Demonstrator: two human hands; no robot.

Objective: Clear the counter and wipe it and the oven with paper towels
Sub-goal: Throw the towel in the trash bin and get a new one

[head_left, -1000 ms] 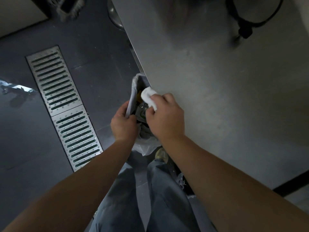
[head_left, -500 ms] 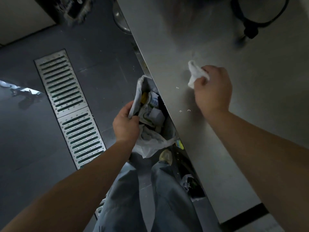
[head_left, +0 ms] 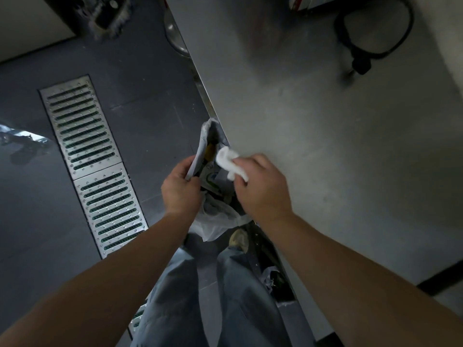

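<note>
A grey steel counter (head_left: 325, 146) fills the right side of the view. Just off its left edge hangs a white plastic trash bag (head_left: 215, 221), its mouth held wide, with packaging scraps inside. My left hand (head_left: 180, 189) grips the bag's left rim. My right hand (head_left: 260, 186) holds a crumpled white paper towel (head_left: 229, 162) at the counter's edge, over the bag's mouth.
A black cable (head_left: 370, 33) loops on the counter at the far right. A metal floor drain grate (head_left: 87, 159) runs along the dark floor on the left. A second bag of rubbish (head_left: 275, 279) lies under the counter beside my legs.
My right hand swept the paper towel from the middle of the counter back to its left edge, over the bag. The small crumbs seen on the counter are gone. My left hand kept its grip.
</note>
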